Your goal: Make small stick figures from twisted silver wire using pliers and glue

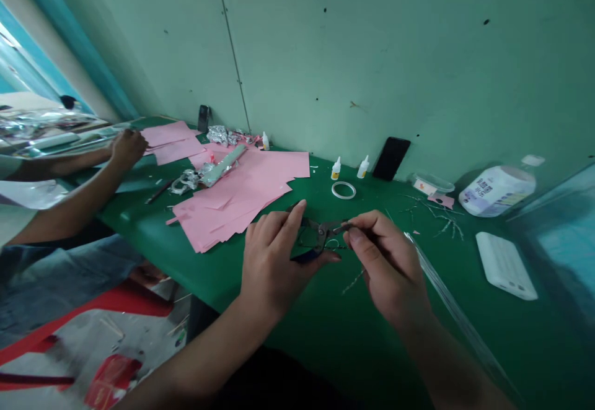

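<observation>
Clutching small blue-handled pliers (pixel 312 236), the curled left hand (pixel 272 261) meets the right hand (pixel 385 267), whose fingertips (pixel 354 235) pinch a thin wire (pixel 338 228) at the tool's jaws, above the green worktable (pixel 334 335).

A pale green wall (pixel 353 57) with a thin vertical seam (pixel 231 51) rises behind a long green workbench (pixel 139 224). At the far left, a teal window frame (pixel 69 38) admits bright daylight. Below the bench, a red seat (pixel 105 303) stands over a littered grey floor (pixel 88 342).
</observation>
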Demonstrator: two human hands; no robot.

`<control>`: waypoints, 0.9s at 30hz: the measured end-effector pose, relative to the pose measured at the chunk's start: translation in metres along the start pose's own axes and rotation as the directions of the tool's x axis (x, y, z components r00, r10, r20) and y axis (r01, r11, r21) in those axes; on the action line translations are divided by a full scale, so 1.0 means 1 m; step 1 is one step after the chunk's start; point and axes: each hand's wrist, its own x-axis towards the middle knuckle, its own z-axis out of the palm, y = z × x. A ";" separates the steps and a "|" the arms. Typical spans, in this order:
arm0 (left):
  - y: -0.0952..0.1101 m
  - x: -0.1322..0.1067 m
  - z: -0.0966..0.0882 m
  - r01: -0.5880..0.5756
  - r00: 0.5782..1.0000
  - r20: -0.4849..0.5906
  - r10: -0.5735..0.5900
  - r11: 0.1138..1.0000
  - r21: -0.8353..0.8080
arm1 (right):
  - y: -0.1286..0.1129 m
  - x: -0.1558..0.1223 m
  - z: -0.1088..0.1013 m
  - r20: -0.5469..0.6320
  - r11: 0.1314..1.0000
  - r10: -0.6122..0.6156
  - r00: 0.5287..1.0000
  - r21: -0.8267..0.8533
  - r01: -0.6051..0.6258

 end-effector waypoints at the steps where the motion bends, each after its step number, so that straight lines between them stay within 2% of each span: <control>1: 0.000 0.000 0.000 0.001 1.000 -0.006 -0.001 1.000 0.010 | 0.000 0.000 0.001 -0.007 1.000 -0.006 1.000 -0.015 0.006; 7: 0.001 -0.003 0.002 -0.012 0.999 -0.032 0.017 0.989 0.146 | -0.001 -0.004 0.007 -0.073 0.985 -0.060 0.996 -0.165 0.047; 14: 0.002 -0.005 0.005 -0.055 0.996 -0.065 0.069 0.979 0.198 | -0.003 -0.008 0.010 -0.137 0.969 -0.081 0.987 -0.242 0.046; 18: 0.000 -0.004 0.004 -0.077 0.991 -0.087 0.101 0.966 0.246 | -0.003 -0.007 0.007 -0.111 0.950 -0.105 0.988 -0.307 0.067; 22: -0.007 -0.003 0.003 -0.147 0.965 -0.166 0.203 0.943 0.298 | -0.005 -0.006 0.005 -0.074 0.950 -0.054 0.996 -0.312 0.029; 25: -0.013 0.000 0.000 -0.170 0.970 -0.122 0.209 0.948 0.270 | -0.008 -0.004 0.004 -0.062 0.961 -0.033 0.998 -0.276 0.015; 27: -0.016 0.004 -0.004 -0.110 0.992 -0.033 0.118 0.978 0.175 | -0.009 -0.002 0.001 -0.045 0.972 -0.029 0.999 -0.236 0.018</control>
